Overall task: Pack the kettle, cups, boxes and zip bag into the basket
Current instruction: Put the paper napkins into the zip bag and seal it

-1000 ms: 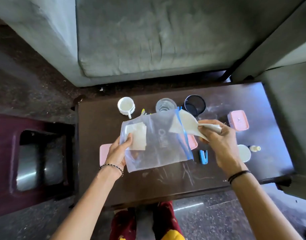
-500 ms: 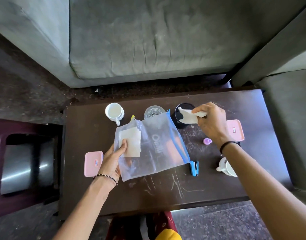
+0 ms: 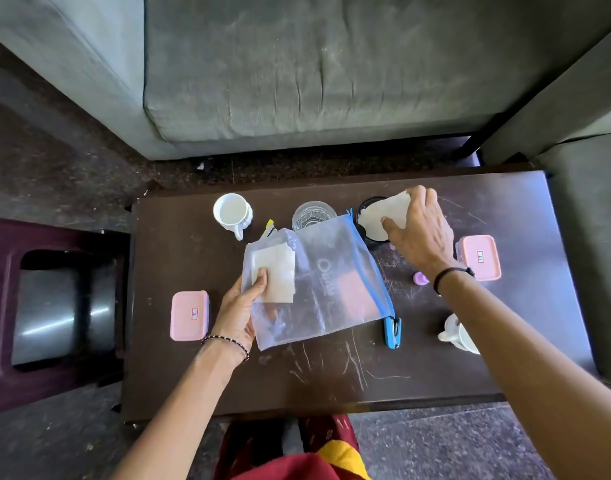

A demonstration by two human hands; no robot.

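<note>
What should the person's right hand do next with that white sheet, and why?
Probably let go of the white sheet and come back toward the zip bag. The right hand is pressing the sheet flat over the black round container, so it looks placed. The left hand holds the bag up off the table by one corner, blue zip edge facing the right hand.

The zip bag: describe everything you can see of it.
The zip bag is clear, slightly frosted plastic with a blue zip strip along its right edge and faint white lettering on its face. It looks soft and limp, tilted over the table rather than lying flat. The left hand pinches its left edge, thumb on top of a pale folded sheet seen through the plastic. A pinkish shape shows through near the zip. Whether the zip is closed cannot be told.
</note>
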